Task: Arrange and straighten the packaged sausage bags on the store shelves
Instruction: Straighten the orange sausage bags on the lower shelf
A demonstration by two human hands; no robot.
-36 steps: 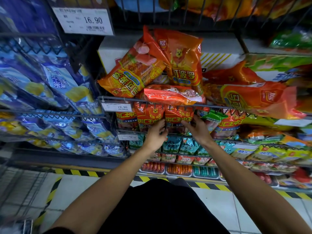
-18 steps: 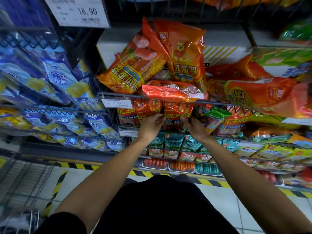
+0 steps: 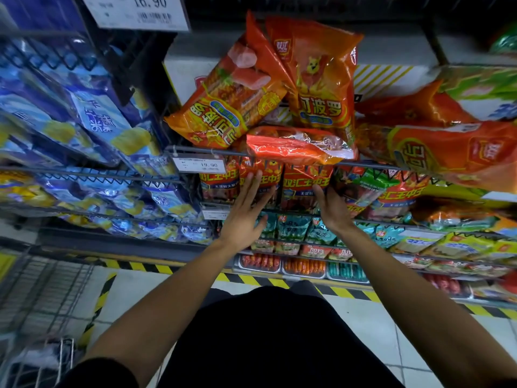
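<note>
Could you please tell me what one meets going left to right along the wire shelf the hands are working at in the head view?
19.90 price tag → left hand on the red sausage bags → right hand → green-labelled pack.

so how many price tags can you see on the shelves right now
3. A large price tag reading 16.90 sits top left, a 19.90 tag hangs on the wire rail beside the left hand, and a small tag sits one shelf below. Others may be hidden.

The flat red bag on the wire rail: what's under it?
Under the flat red bag, upright red sausage bags stand in a row; their tops are covered. The left hand presses one.
</note>
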